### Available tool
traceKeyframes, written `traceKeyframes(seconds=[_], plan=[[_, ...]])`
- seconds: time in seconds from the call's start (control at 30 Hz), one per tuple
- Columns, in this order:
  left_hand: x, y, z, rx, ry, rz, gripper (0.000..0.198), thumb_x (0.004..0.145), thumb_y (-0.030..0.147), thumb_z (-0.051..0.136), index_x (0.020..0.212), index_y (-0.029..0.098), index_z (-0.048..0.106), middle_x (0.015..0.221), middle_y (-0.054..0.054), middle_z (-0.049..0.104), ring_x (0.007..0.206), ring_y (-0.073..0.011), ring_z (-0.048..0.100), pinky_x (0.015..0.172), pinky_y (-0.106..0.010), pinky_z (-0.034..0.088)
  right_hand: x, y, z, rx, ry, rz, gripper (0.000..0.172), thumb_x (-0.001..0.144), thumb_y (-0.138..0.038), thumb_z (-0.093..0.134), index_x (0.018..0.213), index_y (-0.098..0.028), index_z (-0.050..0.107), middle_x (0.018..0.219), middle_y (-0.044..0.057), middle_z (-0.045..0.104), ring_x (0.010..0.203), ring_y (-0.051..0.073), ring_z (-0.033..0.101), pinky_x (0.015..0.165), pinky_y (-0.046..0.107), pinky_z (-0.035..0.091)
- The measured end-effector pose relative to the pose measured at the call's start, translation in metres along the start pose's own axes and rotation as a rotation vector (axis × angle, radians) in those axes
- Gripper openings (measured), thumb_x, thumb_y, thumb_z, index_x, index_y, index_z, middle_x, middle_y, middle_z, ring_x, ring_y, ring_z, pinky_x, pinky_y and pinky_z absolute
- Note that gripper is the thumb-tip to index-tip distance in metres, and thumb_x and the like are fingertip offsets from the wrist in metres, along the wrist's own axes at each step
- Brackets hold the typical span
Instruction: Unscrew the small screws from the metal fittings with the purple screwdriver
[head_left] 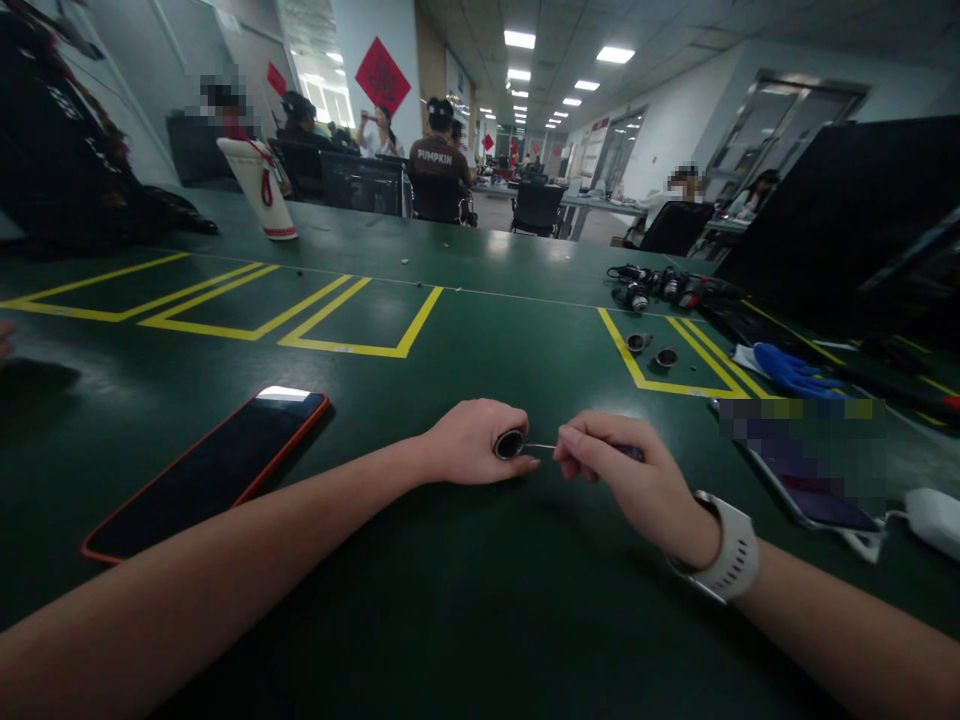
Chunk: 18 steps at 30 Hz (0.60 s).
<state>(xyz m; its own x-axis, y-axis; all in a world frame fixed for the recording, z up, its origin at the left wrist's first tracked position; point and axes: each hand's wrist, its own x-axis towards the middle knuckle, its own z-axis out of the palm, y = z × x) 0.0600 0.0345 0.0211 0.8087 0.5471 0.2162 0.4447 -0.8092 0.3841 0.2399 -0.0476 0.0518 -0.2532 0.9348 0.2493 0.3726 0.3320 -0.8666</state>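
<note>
My left hand [480, 440] rests low over the green table, its fingers closed around a small dark round part [509, 444] with a metallic rim and a hollow end facing right. My right hand [615, 455] is closed on a small screwdriver [541, 446]. Its thin metal shaft points left and reaches the rim of the round part; whether the tip is inside cannot be made out. A bit of the dark handle shows behind my right fingers. Two similar dark round parts, a left one [637, 343] and a right one [666, 357], sit beyond my right hand inside a yellow-taped outline.
A phone with an orange edge [217, 470] lies left of my left forearm. To the right are another phone [802, 470], a white device [934, 520], a blue glove [802, 370] and a cluster of dark metal parts [652, 283]. A white cup [259, 185] stands at the back left.
</note>
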Motion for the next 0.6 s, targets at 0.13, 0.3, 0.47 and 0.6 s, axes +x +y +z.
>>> traceKeyframes(seconds=[0.13,0.3,0.47,0.6], plan=[[0.000,-0.001,-0.001,-0.045,0.016,-0.003,0.029,0.077,0.045,0.058,0.072,0.016,0.055,0.063,0.003,0.055,0.057,-0.0111,0.050,0.052,-0.023,0.034,0.002,0.008,0.000,0.158,0.023,0.056,0.026,0.089,-0.030,0.048,0.069,-0.018,0.060,0.061,0.000,0.056,0.057,0.012,0.050,0.052,0.026,0.038],[0.000,-0.001,0.000,-0.046,0.015,-0.016,0.030,0.076,0.046,0.058,0.073,0.017,0.056,0.064,0.002,0.056,0.057,-0.0117,0.050,0.051,-0.023,0.033,-0.005,0.000,-0.001,-0.117,0.019,-0.176,0.027,0.091,-0.026,0.044,0.068,-0.017,0.056,0.062,0.000,0.053,0.057,0.012,0.049,0.054,0.027,0.037],[0.000,0.000,0.000,0.017,0.007,-0.003,0.026,0.078,0.043,0.055,0.075,0.017,0.055,0.067,0.000,0.059,0.061,-0.0137,0.053,0.054,-0.025,0.035,-0.010,-0.012,0.007,-0.500,-0.108,-0.392,0.023,0.090,-0.018,0.043,0.068,-0.016,0.049,0.064,0.001,0.048,0.059,0.012,0.043,0.055,0.029,0.031],[0.000,0.001,0.000,0.066,-0.001,0.032,0.023,0.077,0.040,0.056,0.078,0.017,0.055,0.070,-0.001,0.060,0.065,-0.0150,0.054,0.056,-0.025,0.036,-0.008,-0.012,0.007,-0.473,-0.096,-0.305,0.026,0.091,-0.020,0.042,0.065,-0.018,0.047,0.061,0.000,0.047,0.056,0.012,0.042,0.053,0.028,0.031]])
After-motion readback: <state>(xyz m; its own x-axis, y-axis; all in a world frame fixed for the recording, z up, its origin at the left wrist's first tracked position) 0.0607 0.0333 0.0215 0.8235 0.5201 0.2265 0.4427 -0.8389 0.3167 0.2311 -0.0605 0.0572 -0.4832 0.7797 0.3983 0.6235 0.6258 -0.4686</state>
